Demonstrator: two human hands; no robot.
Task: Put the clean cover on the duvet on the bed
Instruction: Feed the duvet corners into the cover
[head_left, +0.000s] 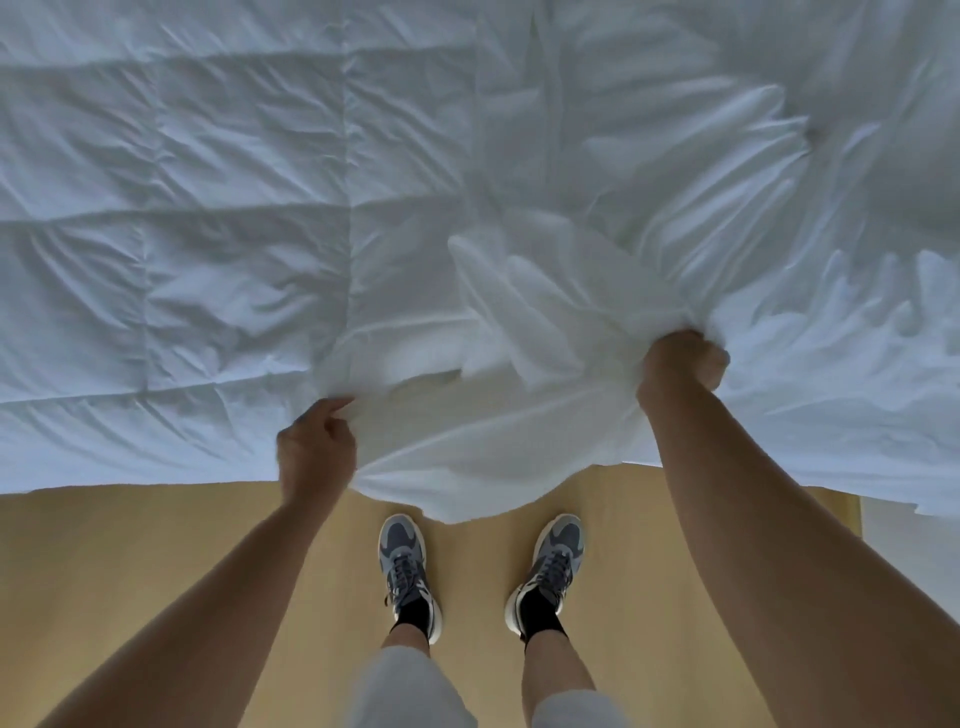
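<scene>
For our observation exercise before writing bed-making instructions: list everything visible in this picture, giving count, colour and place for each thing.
white quilted duvet: one, white, spread across the bed, left and far side.
smooth white fabric cover: one, white, bunched at the bed's near edge, centre and right.
tan floor: one, tan, below the bed edge.
blue-grey lace-up sneakers: two, blue-grey, on the floor.
black socks: two, black, above the sneakers.
left-hand grip: one, bare, pinching the cover's edge.
right-hand grip: one, bare, clutching bunched cover.
</scene>
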